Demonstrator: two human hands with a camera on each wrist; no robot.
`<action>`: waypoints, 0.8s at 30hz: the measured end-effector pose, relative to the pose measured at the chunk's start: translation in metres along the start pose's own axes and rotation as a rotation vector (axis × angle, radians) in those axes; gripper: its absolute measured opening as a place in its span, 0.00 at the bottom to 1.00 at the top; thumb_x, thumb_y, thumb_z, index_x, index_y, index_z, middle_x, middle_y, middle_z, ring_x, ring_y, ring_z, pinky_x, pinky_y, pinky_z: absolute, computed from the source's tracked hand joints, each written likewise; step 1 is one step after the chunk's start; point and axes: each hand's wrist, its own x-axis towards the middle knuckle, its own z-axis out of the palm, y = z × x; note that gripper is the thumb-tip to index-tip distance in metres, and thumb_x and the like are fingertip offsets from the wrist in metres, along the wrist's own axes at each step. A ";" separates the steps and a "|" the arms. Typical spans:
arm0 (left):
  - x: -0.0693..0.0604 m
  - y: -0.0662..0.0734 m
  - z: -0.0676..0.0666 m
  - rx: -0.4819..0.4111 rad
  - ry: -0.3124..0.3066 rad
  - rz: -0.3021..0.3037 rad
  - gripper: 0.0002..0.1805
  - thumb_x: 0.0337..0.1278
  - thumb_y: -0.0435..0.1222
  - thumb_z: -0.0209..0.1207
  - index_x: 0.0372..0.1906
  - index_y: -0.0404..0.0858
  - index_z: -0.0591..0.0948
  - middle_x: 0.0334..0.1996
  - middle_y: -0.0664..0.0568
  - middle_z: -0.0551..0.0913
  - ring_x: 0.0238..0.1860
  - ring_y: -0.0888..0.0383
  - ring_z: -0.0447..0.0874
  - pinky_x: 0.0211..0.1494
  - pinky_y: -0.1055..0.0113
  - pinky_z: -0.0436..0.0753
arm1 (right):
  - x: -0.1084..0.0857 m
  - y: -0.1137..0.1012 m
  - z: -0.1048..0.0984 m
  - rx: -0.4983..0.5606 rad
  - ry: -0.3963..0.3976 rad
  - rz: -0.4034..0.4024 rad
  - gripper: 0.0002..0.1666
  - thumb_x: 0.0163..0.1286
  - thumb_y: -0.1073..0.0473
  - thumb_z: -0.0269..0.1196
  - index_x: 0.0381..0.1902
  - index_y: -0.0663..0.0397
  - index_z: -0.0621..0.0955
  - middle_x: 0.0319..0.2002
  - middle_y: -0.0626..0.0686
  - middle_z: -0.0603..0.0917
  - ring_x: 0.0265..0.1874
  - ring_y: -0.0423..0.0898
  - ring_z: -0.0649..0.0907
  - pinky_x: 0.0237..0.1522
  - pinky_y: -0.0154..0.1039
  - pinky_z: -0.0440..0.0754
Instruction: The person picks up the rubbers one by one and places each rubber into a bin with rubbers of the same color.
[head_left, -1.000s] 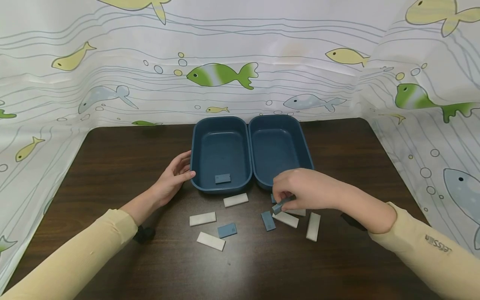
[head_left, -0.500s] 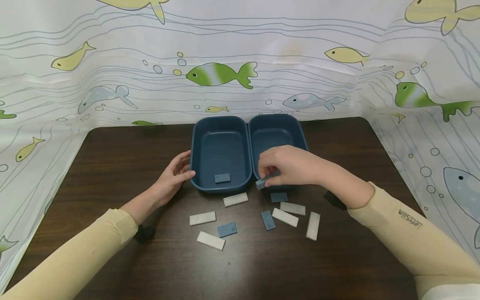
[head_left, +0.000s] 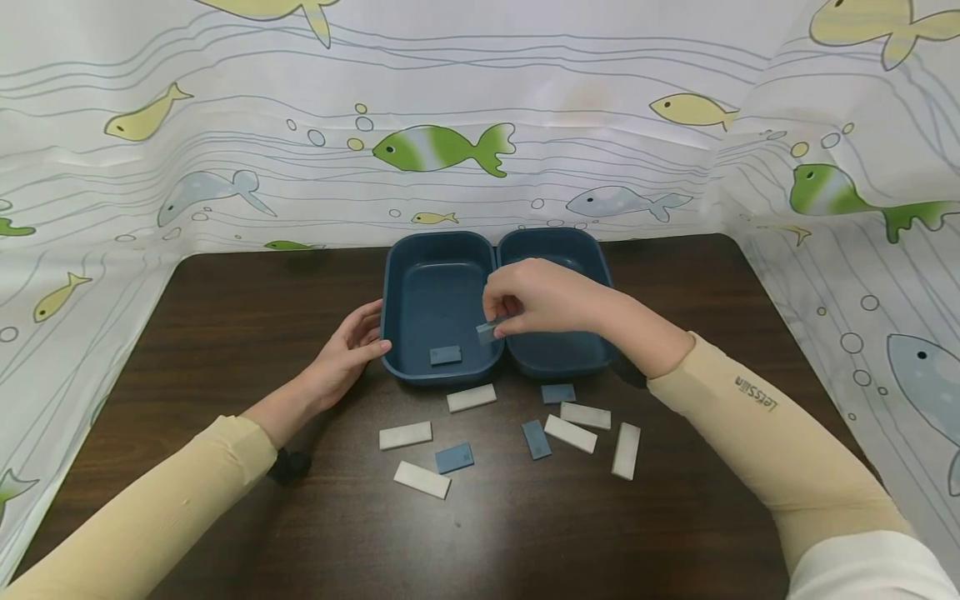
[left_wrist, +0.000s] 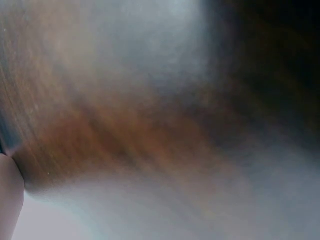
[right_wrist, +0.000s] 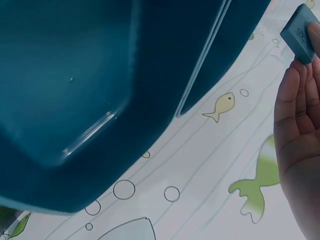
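R hand [head_left: 543,296] holding blue block [head_left: 486,333] over L bin [head_left: 442,292]

From my remote seat, I had the R hand up over the bins, fingers narrow, pinching the blue block btwn thumb and fingertips. R wrist view showed the same grip, plus a small mark on the block's face. Block was above the right-hand part of L bin, near the wall next to R bin [head_left: 558,358]; couldn't tell if it touched that wall.

L hand [head_left: 341,362] was at L bin's outer left side: fingers loose along the wall, thumb well apart from them w/ its tip at the rim. L wrist view was mostly blur.

Inside L bin, one blue tile [head_left: 446,356] lay flat nr the front wall. Both bins stood side by side toward the back of the counter [head_left: 315,533], patterned fish sheet [head_left: 450,75] behind.

In front of L bin: three white blocks [head_left: 406,436] and a loose blue block [head_left: 454,458]. In front of R bin: two blue pieces [head_left: 536,440], plus three white pieces [head_left: 571,434], two of them just beside each other, the third off to the right.
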 end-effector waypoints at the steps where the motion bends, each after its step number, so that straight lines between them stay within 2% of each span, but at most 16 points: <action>1: 0.000 0.000 0.000 0.002 -0.001 -0.001 0.39 0.79 0.31 0.55 0.86 0.41 0.52 0.82 0.39 0.56 0.71 0.61 0.68 0.72 0.70 0.68 | 0.003 0.001 0.000 0.003 -0.002 -0.001 0.09 0.65 0.60 0.78 0.37 0.49 0.86 0.35 0.48 0.85 0.33 0.43 0.80 0.40 0.38 0.81; 5: 0.000 0.000 0.000 0.004 0.002 -0.001 0.39 0.79 0.31 0.55 0.86 0.41 0.52 0.82 0.39 0.56 0.71 0.61 0.68 0.72 0.69 0.67 | 0.014 0.005 0.003 0.017 -0.007 -0.006 0.08 0.66 0.60 0.77 0.38 0.50 0.86 0.35 0.48 0.85 0.33 0.44 0.81 0.41 0.39 0.81; 12: 0.000 0.001 0.000 0.003 0.007 0.001 0.38 0.78 0.31 0.55 0.85 0.42 0.53 0.82 0.38 0.57 0.71 0.62 0.68 0.70 0.73 0.69 | 0.031 0.014 0.010 0.037 -0.014 0.000 0.07 0.68 0.60 0.76 0.39 0.50 0.86 0.37 0.49 0.86 0.34 0.44 0.81 0.42 0.40 0.81; 24: -0.001 0.000 0.000 -0.015 0.007 0.007 0.39 0.78 0.30 0.55 0.85 0.41 0.53 0.81 0.39 0.57 0.70 0.63 0.69 0.69 0.74 0.70 | 0.057 0.028 0.020 0.080 -0.044 0.053 0.06 0.69 0.61 0.75 0.39 0.52 0.86 0.38 0.52 0.86 0.35 0.46 0.82 0.44 0.41 0.81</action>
